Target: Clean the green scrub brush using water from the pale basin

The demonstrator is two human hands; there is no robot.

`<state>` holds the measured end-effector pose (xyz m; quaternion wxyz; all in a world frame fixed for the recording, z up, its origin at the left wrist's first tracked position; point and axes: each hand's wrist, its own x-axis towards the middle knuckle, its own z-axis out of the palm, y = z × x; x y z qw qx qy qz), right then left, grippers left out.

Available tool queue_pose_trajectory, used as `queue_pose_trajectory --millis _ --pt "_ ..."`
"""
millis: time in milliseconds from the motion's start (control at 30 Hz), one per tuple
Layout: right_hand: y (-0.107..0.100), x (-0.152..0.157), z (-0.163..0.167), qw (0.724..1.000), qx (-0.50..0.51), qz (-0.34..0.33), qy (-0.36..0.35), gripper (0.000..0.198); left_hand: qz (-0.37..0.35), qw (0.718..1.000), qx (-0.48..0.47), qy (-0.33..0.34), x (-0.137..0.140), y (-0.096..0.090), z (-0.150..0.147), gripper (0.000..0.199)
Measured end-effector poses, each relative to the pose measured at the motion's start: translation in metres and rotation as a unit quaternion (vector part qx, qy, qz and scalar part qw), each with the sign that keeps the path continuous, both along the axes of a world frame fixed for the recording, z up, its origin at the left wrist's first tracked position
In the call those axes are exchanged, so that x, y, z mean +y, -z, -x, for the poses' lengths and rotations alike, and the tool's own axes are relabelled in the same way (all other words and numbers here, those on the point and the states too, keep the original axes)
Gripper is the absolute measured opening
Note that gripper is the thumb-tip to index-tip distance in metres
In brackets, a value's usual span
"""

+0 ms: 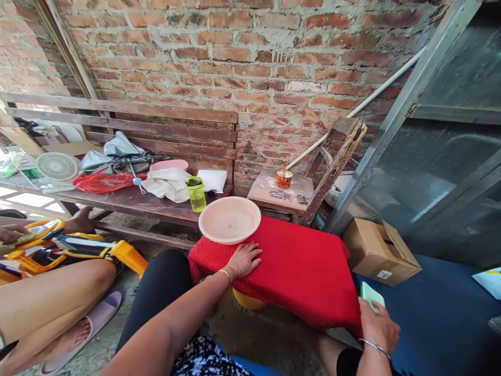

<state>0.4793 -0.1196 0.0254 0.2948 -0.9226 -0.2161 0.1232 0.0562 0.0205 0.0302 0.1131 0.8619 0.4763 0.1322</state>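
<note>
My left hand (245, 259) lies flat on the red cloth (299, 261), fingers stretched out, close to the near rim of a pale round basin (230, 220). The cloth covers a low table in front of me, and the basin stands on its left end. At the table's right end my right hand (379, 325) is closed around a light green oblong object (371, 295). Its exact kind I cannot make out. A little liquid or residue seems to lie in the bottom of the basin.
Behind the basin runs a wooden bench (113, 196) with a green bottle (195, 193), white cloth (168, 184), red bag (107, 181) and fan (58, 166). A stool (260, 192) holds padlocks and a tin (284, 179). A cardboard box (378, 251) stands right; another person's legs (58, 297) are left.
</note>
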Motion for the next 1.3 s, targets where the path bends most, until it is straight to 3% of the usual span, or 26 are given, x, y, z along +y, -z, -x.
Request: queue_pose_trajectory --millis 67,133,200,300,400,433,500,633,700,733,833,967,1033,1100,1200,1300 --pt "-0.004 0.003 0.010 0.998 -0.053 -0.019 0.001 0.079 -0.002 1.000 0.001 -0.001 0.000 0.000 0.000 0.042" --pt "-0.006 0.009 0.034 0.987 -0.110 -0.076 -0.092 0.079 -0.002 1.000 0.003 0.000 0.001 0.000 0.000 0.042" --pt "-0.005 0.017 0.072 0.952 -0.136 -0.142 -0.233 0.072 -0.002 1.000 0.005 0.001 0.001 -0.001 0.000 0.042" --pt "0.002 0.024 0.139 0.877 -0.119 -0.192 -0.424 0.050 -0.004 1.000 0.004 0.000 0.001 0.000 0.000 0.042" --pt "0.011 0.026 0.172 0.826 -0.120 -0.195 -0.515 0.037 -0.010 1.000 0.002 -0.001 0.001 0.001 0.000 0.041" --pt "0.013 0.025 0.168 0.827 -0.131 -0.191 -0.513 0.036 -0.011 1.000 0.001 -0.001 0.001 0.002 0.000 0.041" --pt "0.017 0.021 0.140 0.854 -0.161 -0.172 -0.464 0.039 -0.014 1.000 -0.003 -0.001 0.002 0.003 0.000 0.040" --pt "0.021 0.002 0.048 0.941 -0.240 -0.087 -0.223 0.053 -0.017 1.000 -0.008 0.000 0.002 0.004 0.000 0.040" --pt "0.019 -0.005 0.022 0.959 -0.246 -0.066 -0.122 0.058 -0.017 1.000 -0.009 0.000 0.003 0.004 0.000 0.040" --pt "0.017 -0.005 0.019 0.965 -0.230 -0.074 -0.107 0.059 -0.018 1.000 -0.010 0.000 0.003 0.003 0.000 0.040" --pt "0.013 0.002 0.053 0.957 -0.138 -0.157 -0.199 0.059 -0.020 1.000 -0.011 0.001 0.002 0.002 -0.001 0.040" --pt "0.011 0.021 0.128 0.874 -0.064 -0.212 -0.432 0.045 -0.020 1.000 -0.004 -0.001 0.002 0.002 0.000 0.040" --pt "0.012 0.026 0.140 0.847 -0.073 -0.197 -0.488 0.039 -0.018 1.000 0.000 -0.001 0.003 0.003 0.001 0.040" --pt "0.015 0.024 0.124 0.863 -0.118 -0.172 -0.461 0.040 -0.018 1.000 -0.003 -0.001 0.003 0.004 0.001 0.040" --pt "0.021 0.013 0.068 0.926 -0.211 -0.110 -0.292 0.049 -0.019 1.000 -0.012 0.001 0.003 0.005 0.001 0.040" --pt "0.022 0.003 0.028 0.953 -0.254 -0.087 -0.141 0.056 -0.017 1.000 -0.014 0.001 0.003 0.004 0.000 0.040"
